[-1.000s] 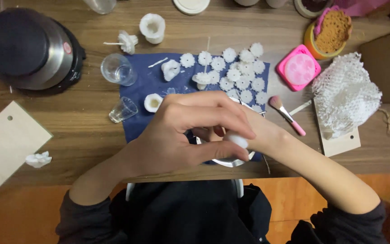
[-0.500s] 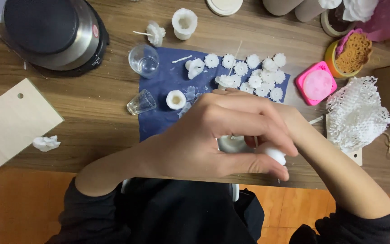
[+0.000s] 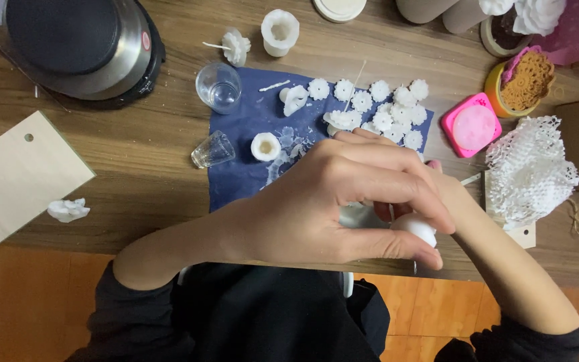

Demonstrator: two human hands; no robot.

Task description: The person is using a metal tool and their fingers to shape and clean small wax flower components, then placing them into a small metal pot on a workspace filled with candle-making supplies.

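Note:
My left hand (image 3: 343,201) reaches across in front of me, fingers curled, and pinches a small white rounded wax piece (image 3: 415,226) between thumb and fingertips near the table's front edge. My right hand (image 3: 445,191) lies mostly hidden beneath the left; only its wrist and a fingertip show, and it seems to support the same piece. Beyond the hands lies a dark blue cloth (image 3: 249,174) with several small white wax flowers (image 3: 383,107) and a white ring-shaped piece (image 3: 265,146).
A black and steel pot (image 3: 75,47) stands at the back left. Two small clear glasses (image 3: 218,87) (image 3: 213,150) sit by the cloth. A pale wooden board (image 3: 15,175) lies left, a pink mould (image 3: 472,125) and white netting (image 3: 529,171) right.
The view has shifted, so the table now sits further right in the frame. My left hand has slid rightward over the right, and the white piece now shows at its fingertips.

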